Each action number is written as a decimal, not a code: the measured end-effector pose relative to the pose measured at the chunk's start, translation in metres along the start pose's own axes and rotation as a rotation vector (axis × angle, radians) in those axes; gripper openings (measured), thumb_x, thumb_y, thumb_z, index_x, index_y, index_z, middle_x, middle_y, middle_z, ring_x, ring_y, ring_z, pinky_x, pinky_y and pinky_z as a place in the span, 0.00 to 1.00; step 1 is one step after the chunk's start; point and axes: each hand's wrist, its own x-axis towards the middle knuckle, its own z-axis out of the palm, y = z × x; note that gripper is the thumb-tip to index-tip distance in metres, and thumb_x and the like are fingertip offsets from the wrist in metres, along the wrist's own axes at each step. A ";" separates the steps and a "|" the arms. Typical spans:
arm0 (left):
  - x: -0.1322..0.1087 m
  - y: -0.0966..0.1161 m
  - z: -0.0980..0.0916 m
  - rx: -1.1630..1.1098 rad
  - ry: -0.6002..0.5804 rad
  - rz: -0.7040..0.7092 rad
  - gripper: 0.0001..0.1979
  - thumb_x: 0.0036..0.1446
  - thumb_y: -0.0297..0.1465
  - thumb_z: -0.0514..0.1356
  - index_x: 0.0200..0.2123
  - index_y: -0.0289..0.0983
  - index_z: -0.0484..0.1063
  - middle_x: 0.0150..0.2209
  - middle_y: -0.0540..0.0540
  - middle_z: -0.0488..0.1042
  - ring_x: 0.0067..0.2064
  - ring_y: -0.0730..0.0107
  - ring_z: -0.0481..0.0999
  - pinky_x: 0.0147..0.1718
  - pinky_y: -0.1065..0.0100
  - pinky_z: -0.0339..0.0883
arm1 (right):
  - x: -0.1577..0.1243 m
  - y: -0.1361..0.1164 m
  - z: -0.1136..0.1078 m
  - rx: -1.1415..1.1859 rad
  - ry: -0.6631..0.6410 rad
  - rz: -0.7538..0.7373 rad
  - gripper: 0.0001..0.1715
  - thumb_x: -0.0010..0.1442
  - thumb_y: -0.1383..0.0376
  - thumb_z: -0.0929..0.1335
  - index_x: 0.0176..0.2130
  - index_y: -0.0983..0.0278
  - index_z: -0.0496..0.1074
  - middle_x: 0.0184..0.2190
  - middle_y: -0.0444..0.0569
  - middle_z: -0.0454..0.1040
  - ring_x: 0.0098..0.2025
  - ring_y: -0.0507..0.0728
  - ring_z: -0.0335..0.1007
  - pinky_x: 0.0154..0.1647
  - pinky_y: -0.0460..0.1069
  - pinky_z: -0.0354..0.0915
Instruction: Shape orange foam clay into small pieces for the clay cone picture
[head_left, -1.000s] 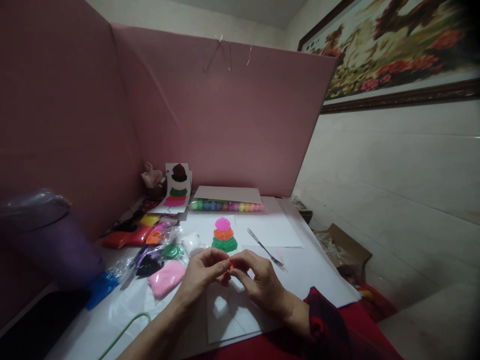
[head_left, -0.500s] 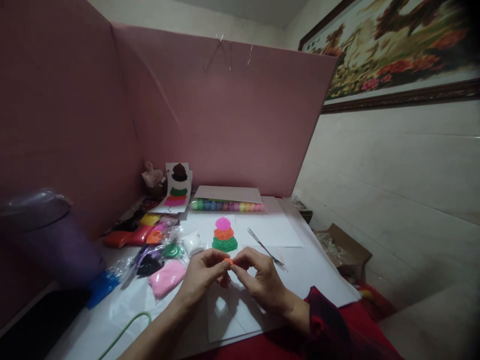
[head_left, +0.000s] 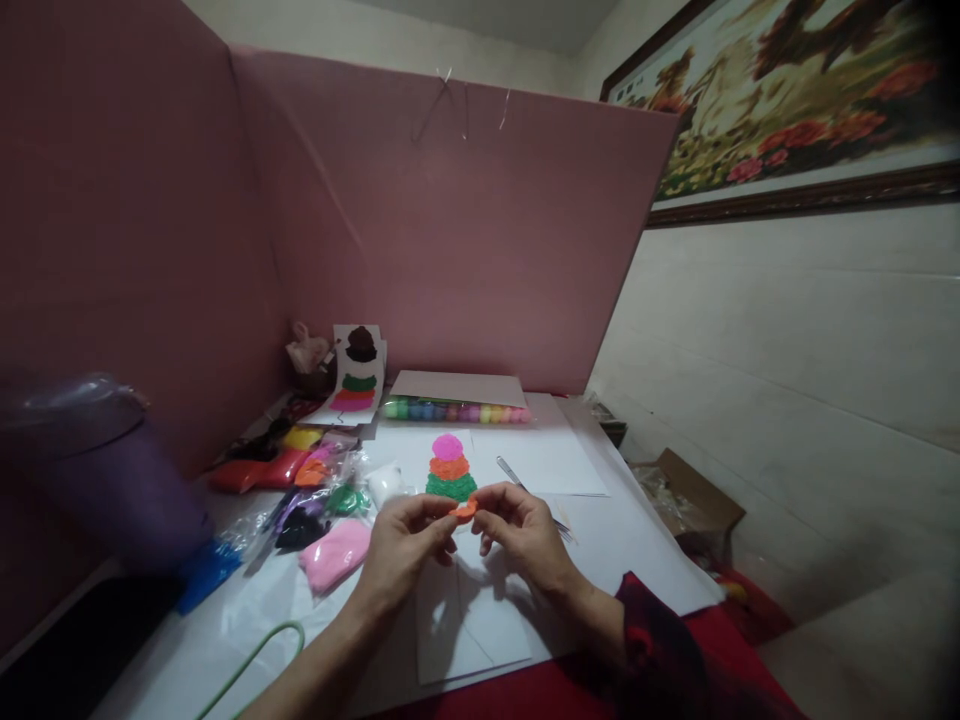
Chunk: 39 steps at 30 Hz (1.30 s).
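Between my two hands is a small piece of orange modelling clay [head_left: 465, 513], pinched at both ends above the white paper. My left hand [head_left: 409, 545] grips its left end between thumb and fingertips. On the other side, my right hand [head_left: 523, 535] pinches the right end, other fingers curled. Just beyond my fingers lies a sheet bearing a clay figure [head_left: 449, 467]: a pink ball shape over an orange band over a wider green one. A pair of metal tweezers [head_left: 508, 467] rests to the right, partly hidden behind my right hand.
Left of my hands are bags of coloured clay, including a pink one [head_left: 336, 555] and a white one [head_left: 385, 482]. A purple container [head_left: 112, 480] stands farther left. A pack of coloured clay [head_left: 457, 411] lies at the back. An open cardboard box [head_left: 697, 497] sits off the right edge.
My hands have drawn slightly apart, and the orange clay now shows as a longer, curved strip between them. My right hand has shifted a little right and up.
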 end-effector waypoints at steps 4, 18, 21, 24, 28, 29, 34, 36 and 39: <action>-0.001 -0.006 0.000 -0.004 -0.077 -0.024 0.16 0.44 0.33 0.66 0.36 0.32 0.73 0.24 0.48 0.74 0.21 0.74 0.69 0.18 0.72 0.65 | -0.004 -0.001 0.002 -0.043 -0.042 -0.033 0.08 0.50 0.66 0.72 0.33 0.67 0.74 0.24 0.45 0.72 0.26 0.51 0.67 0.22 0.44 0.67; -0.002 -0.001 0.002 0.009 -0.112 -0.038 0.13 0.45 0.36 0.65 0.29 0.30 0.73 0.19 0.51 0.69 0.17 0.77 0.66 0.16 0.74 0.61 | -0.009 -0.003 0.002 -0.167 -0.078 -0.120 0.07 0.53 0.68 0.70 0.36 0.65 0.73 0.25 0.45 0.71 0.26 0.51 0.67 0.24 0.45 0.66; 0.000 -0.003 0.002 -0.028 -0.109 -0.088 0.15 0.46 0.38 0.64 0.31 0.31 0.73 0.21 0.50 0.70 0.17 0.77 0.67 0.16 0.73 0.62 | -0.011 -0.006 0.002 -0.289 -0.068 -0.202 0.03 0.55 0.68 0.68 0.34 0.65 0.73 0.28 0.46 0.71 0.28 0.52 0.67 0.25 0.46 0.66; 0.000 -0.003 0.001 -0.030 -0.132 -0.097 0.15 0.46 0.39 0.65 0.29 0.31 0.73 0.18 0.51 0.70 0.16 0.76 0.67 0.16 0.73 0.62 | -0.013 -0.009 0.002 -0.419 -0.080 -0.249 0.04 0.55 0.70 0.67 0.34 0.64 0.72 0.28 0.46 0.71 0.27 0.52 0.67 0.28 0.47 0.66; -0.001 -0.002 0.001 -0.022 -0.134 -0.077 0.12 0.45 0.36 0.66 0.27 0.31 0.74 0.16 0.51 0.70 0.17 0.76 0.67 0.17 0.74 0.61 | -0.013 -0.010 0.001 -0.473 -0.103 -0.231 0.10 0.55 0.71 0.68 0.40 0.63 0.69 0.28 0.45 0.73 0.28 0.53 0.68 0.31 0.48 0.66; -0.001 -0.002 0.001 -0.030 -0.136 -0.076 0.12 0.44 0.36 0.66 0.28 0.31 0.74 0.17 0.51 0.70 0.17 0.76 0.67 0.18 0.74 0.62 | -0.013 -0.010 0.000 -0.492 -0.105 -0.231 0.08 0.56 0.70 0.67 0.39 0.63 0.70 0.28 0.45 0.73 0.28 0.53 0.68 0.31 0.48 0.66; -0.001 -0.002 0.002 -0.043 -0.119 -0.103 0.15 0.45 0.37 0.66 0.32 0.31 0.73 0.22 0.48 0.74 0.20 0.72 0.71 0.19 0.71 0.65 | -0.013 -0.010 -0.001 -0.550 -0.096 -0.286 0.05 0.58 0.69 0.66 0.36 0.64 0.71 0.30 0.47 0.72 0.30 0.54 0.68 0.31 0.48 0.66; -0.001 -0.001 0.002 -0.017 -0.133 -0.111 0.14 0.45 0.37 0.66 0.29 0.31 0.72 0.20 0.49 0.73 0.18 0.73 0.70 0.17 0.72 0.63 | -0.013 -0.009 -0.001 -0.550 -0.101 -0.305 0.06 0.57 0.69 0.66 0.37 0.64 0.71 0.29 0.47 0.71 0.30 0.54 0.68 0.31 0.48 0.66; -0.002 0.001 0.002 -0.006 -0.155 -0.107 0.14 0.43 0.36 0.66 0.27 0.31 0.72 0.15 0.50 0.71 0.16 0.75 0.69 0.18 0.73 0.61 | -0.012 -0.010 -0.001 -0.548 -0.124 -0.317 0.07 0.56 0.71 0.66 0.38 0.64 0.71 0.29 0.47 0.71 0.29 0.54 0.68 0.31 0.48 0.65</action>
